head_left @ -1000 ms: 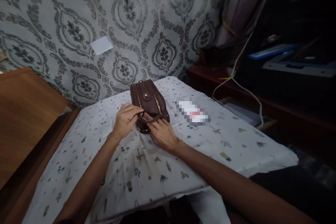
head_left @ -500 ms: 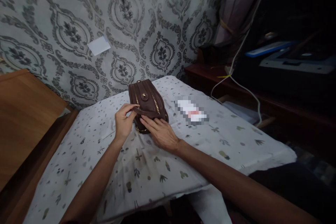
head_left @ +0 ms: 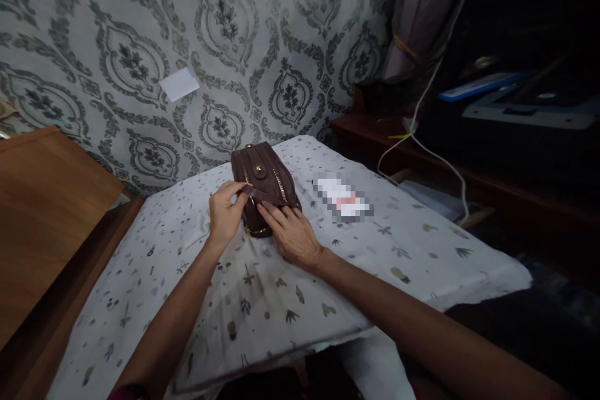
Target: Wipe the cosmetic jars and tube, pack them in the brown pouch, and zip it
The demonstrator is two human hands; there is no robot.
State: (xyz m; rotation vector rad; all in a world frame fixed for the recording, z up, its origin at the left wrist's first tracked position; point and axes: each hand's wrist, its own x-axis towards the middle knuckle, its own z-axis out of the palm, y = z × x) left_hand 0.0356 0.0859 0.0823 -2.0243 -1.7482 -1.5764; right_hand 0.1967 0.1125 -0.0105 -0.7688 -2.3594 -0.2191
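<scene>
A brown leather bag (head_left: 269, 165) with gold zips and a round gold stud lies on the patterned cloth. Between the thumb and fingers of my left hand (head_left: 225, 214) is one end of the bag's brown strap (head_left: 257, 194), which is raised a little off the near part of the bag. My right hand (head_left: 294, 236) rests on the bag's near right side, its fingers stretched out and partly over the strap. Both hands cover part of the bag's near end.
White printed cloth (head_left: 290, 300) covers the table. To the bag's right lies a blurred-out flat item (head_left: 344, 197). A wooden panel (head_left: 60, 200) stands at the left. White cables (head_left: 462, 181) hang by a dark red shelf (head_left: 356, 131) at the right, and patterned wallpaper is behind.
My left hand has shifted slightly to the right and up with the strap. The fingertips of my right hand have slid a little to the right, and the bag stays almost in place.
</scene>
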